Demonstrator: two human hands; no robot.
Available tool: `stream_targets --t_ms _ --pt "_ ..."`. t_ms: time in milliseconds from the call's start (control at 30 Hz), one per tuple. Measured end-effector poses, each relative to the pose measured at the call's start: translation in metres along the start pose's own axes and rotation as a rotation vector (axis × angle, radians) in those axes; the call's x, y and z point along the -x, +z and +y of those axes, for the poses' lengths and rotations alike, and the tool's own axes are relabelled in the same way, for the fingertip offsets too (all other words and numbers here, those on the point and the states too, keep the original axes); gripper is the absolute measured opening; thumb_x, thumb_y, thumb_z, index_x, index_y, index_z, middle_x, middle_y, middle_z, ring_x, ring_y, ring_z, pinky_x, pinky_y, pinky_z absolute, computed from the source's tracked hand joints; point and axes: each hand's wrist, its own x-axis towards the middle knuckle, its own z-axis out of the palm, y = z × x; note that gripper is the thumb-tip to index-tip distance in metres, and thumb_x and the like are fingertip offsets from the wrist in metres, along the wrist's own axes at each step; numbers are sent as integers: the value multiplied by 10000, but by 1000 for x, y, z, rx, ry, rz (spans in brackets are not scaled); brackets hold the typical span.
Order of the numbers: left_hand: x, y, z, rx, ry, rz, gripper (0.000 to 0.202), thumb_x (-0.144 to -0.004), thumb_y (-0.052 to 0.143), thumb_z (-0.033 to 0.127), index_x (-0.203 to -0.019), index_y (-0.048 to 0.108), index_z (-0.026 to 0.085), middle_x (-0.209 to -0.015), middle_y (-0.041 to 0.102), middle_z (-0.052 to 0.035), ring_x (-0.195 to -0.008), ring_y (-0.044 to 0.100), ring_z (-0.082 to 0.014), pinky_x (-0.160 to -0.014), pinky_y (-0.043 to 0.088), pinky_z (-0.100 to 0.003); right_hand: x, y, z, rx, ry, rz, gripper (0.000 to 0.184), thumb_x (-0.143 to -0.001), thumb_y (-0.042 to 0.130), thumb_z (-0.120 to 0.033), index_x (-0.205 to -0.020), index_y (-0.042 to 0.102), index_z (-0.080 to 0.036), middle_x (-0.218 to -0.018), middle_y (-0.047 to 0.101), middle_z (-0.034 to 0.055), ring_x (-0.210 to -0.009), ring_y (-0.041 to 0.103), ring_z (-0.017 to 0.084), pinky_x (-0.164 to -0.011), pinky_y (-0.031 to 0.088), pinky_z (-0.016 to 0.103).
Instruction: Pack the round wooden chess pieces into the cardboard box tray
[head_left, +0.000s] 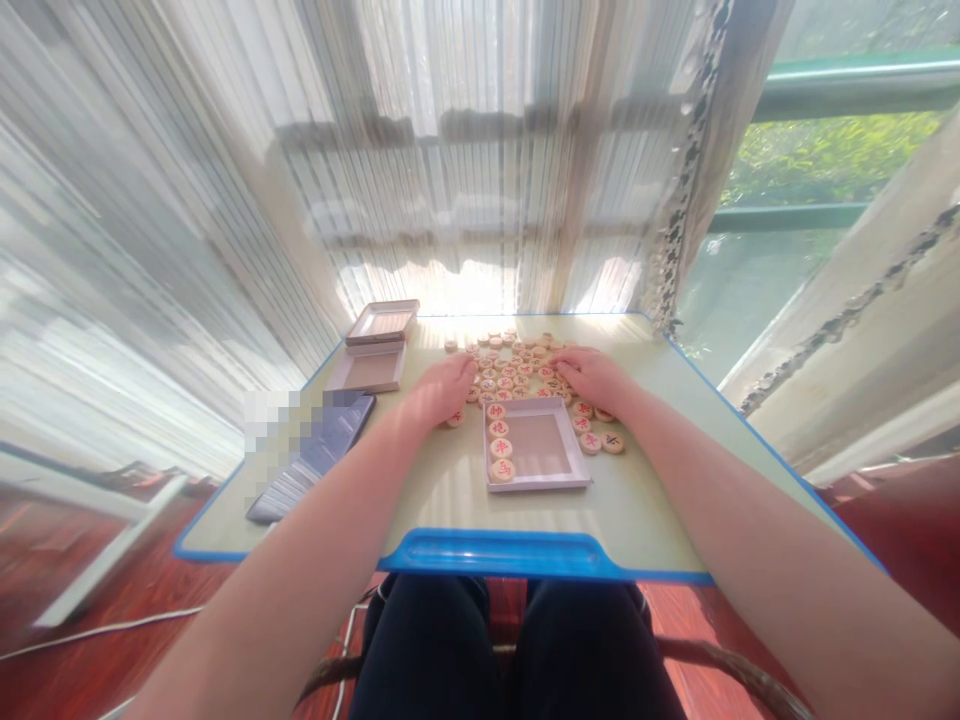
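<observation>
Loose wooden xiangqi pieces (520,367) with red and dark characters lie heaped on the table, between my two hands. My left hand (447,386) rests at the heap's left edge, fingers curled together; what they hold, if anything, is hidden. At the right edge, my right hand (594,376) has its fingertips drawn together against the pieces, and I cannot make out what is between them. Nearest me is a shallow open box (577,440), with several red-character pieces in a column along its left side. A few more pieces (591,442) lie right of this box.
Two more shallow box parts (367,368) stand at the table's back left, one leaning on the other. A dark blue item in clear wrapping (322,455) lies at left, partly blurred out. The table (442,490) has a blue rim. Sheer curtains (465,180) hang behind it.
</observation>
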Motion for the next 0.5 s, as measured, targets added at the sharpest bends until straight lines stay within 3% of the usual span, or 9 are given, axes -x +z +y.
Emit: stream_targets --t_ms 133,333,400,500 --pt "1 -4 5 -45 -22 -1 415 -924 292 360 -1177 577 195 -1131 657 -94 -1038 603 -242 -919 449 -346 0 1 2 97 15 35 328 -859 443 -256 -1069 685 -189 -1178 648 66 -1108 549 233 -1020 367 398" --pt "0 -8 5 -67 -7 81 372 -850 394 172 -1153 609 196 -1151 657 -64 -1072 588 -212 -958 430 -294 1 -5 -12 128 -26 53 246 -827 508 -293 -820 732 -190 -900 707 69 -950 588 239 -924 421 383" --pt "-2 -9 3 -68 -36 98 442 -764 457 81 -1162 610 200 -1179 645 -47 -1100 574 -198 -969 421 -261 1 -6 -16 132 -59 38 268 -841 489 -286 -878 731 -178 -917 707 77 -976 578 245 -929 415 383" --pt "-5 -8 -2 -87 -80 14 481 -695 498 40 -1114 644 226 -1182 643 -39 -1077 587 -218 -937 444 -278 1 -5 -19 132 -85 -13 297 -846 471 -269 -989 716 -179 -962 707 78 -1021 557 253 -928 412 387"
